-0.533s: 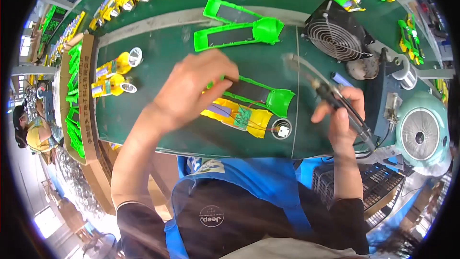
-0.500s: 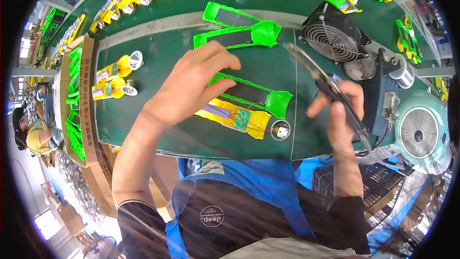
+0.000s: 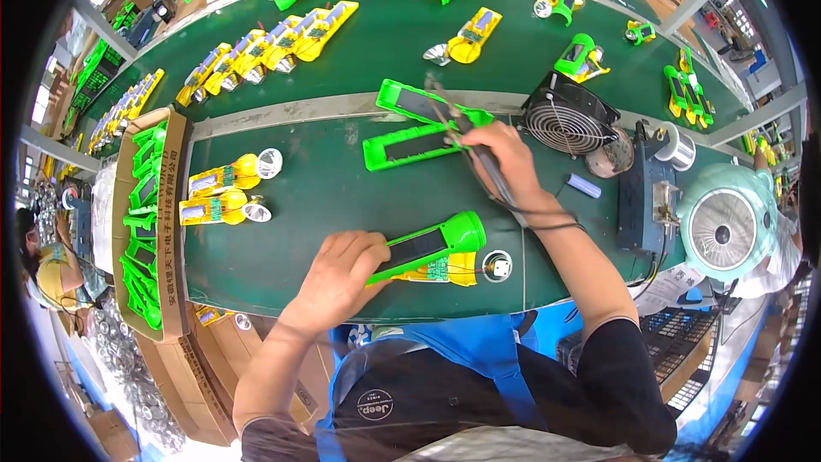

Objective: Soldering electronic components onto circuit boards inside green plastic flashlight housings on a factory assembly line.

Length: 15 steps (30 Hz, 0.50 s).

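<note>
While the left hand (image 3: 342,269) grips a green torch shell (image 3: 423,248) near the front edge of the green bench (image 3: 342,180), laid over a yellow torch half (image 3: 445,269), the right hand (image 3: 500,158) is closed around a soldering iron (image 3: 475,141), its tip over two more green shells (image 3: 410,133). The hot tip could scar that plastic if it dips. The trailing cord (image 3: 547,222) might snag the small round reflector (image 3: 497,266) beside the yellow half.

Black short-sleeved shirt, blue apron with straps, round white chest logo, bare forearms
</note>
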Motion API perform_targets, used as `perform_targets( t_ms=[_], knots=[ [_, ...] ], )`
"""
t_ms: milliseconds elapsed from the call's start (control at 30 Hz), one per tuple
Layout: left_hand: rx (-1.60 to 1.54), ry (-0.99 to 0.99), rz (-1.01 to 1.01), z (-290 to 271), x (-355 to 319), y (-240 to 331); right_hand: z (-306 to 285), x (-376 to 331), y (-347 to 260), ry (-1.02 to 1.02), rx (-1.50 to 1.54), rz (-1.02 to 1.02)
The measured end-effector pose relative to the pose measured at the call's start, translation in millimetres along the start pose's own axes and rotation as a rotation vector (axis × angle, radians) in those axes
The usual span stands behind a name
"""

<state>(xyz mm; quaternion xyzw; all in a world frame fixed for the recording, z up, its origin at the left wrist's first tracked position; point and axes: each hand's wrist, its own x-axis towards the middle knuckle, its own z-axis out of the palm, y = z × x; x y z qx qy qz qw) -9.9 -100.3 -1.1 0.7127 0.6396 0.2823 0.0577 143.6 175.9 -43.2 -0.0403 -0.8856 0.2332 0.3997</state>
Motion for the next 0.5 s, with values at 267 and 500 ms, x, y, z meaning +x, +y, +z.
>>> perform_targets(
  t_ms=[267, 500],
  knots=[
    [-0.111, 0.350, -0.356, -41.1, 78.6, -84.0, -59.0, -88.1, -43.1, 0.124, -0.072, 0.248],
    [0.253, 0.277, -0.575, 23.5, 215.0, -195.4, -59.4, -69.4, -50.5, 0.007, -0.163, 0.016]
  ],
)
